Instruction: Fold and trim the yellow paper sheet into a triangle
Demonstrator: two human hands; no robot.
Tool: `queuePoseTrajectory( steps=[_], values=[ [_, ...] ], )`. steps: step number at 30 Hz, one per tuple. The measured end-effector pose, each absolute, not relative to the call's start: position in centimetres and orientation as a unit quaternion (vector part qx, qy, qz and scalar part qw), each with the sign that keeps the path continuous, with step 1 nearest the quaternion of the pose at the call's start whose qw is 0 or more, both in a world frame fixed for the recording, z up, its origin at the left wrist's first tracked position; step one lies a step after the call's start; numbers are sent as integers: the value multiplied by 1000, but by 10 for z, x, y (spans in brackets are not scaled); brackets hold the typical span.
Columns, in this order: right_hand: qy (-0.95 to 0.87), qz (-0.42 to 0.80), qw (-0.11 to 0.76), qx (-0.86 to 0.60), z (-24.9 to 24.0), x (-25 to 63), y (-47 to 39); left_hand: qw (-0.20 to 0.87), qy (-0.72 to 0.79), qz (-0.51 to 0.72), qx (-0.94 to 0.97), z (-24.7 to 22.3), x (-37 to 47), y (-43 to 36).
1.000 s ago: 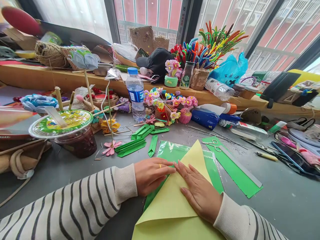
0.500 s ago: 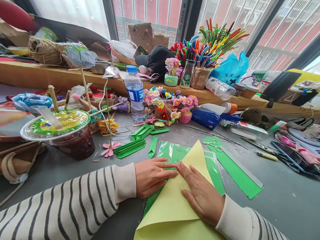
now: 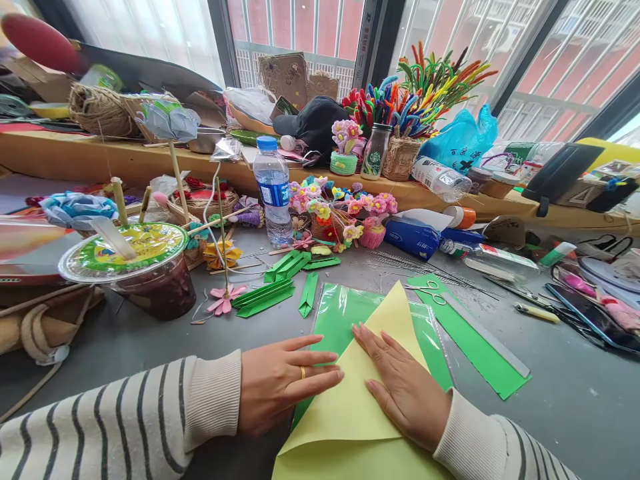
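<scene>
A sheet of pale yellow paper, folded over to a point at its far end, lies on a clear plastic packet of green paper. My right hand rests flat on the fold with its fingers stretched out, pressing the paper. At the fold's left edge is my left hand, fingers spread and holding nothing; its fingertips reach the yellow paper's edge. Beyond the packet sit folded green paper strips. Small scissors and a ruler lie on a green paper strip to the right.
A cup of dark drink stands at the left, near a pink paper flower. Behind are a water bottle, crocheted flowers and a blue tissue pack. A phone lies at the right.
My left hand has slid left and toward me along the fold's edge, away from my right hand's fingertips. My right hand stays in place on the paper. The view has shifted slightly.
</scene>
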State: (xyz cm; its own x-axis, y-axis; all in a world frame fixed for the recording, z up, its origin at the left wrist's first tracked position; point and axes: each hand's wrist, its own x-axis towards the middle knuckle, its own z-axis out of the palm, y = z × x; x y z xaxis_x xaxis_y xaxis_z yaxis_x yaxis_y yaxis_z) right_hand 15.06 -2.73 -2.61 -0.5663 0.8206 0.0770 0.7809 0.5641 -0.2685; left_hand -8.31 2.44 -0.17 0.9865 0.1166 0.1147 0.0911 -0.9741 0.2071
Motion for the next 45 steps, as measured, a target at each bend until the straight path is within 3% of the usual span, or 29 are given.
queuePoseTrajectory(
  steps=[23,33,38,42,45],
  values=[
    [-881,94,65,-459,-28,151,-27,96,56,41,993,0,-132,-20],
    [-880,94,68,-461,-28,151,-29,93,122,123,981,-14,-147,-43],
    [-882,91,71,-456,-28,150,-28,142,261,180,938,0,-137,-43],
    [-883,86,73,-456,-29,151,-28,205,454,96,862,11,-109,-33],
    [-883,85,80,-455,-28,151,-28,269,503,23,821,17,-92,-25]
  ],
)
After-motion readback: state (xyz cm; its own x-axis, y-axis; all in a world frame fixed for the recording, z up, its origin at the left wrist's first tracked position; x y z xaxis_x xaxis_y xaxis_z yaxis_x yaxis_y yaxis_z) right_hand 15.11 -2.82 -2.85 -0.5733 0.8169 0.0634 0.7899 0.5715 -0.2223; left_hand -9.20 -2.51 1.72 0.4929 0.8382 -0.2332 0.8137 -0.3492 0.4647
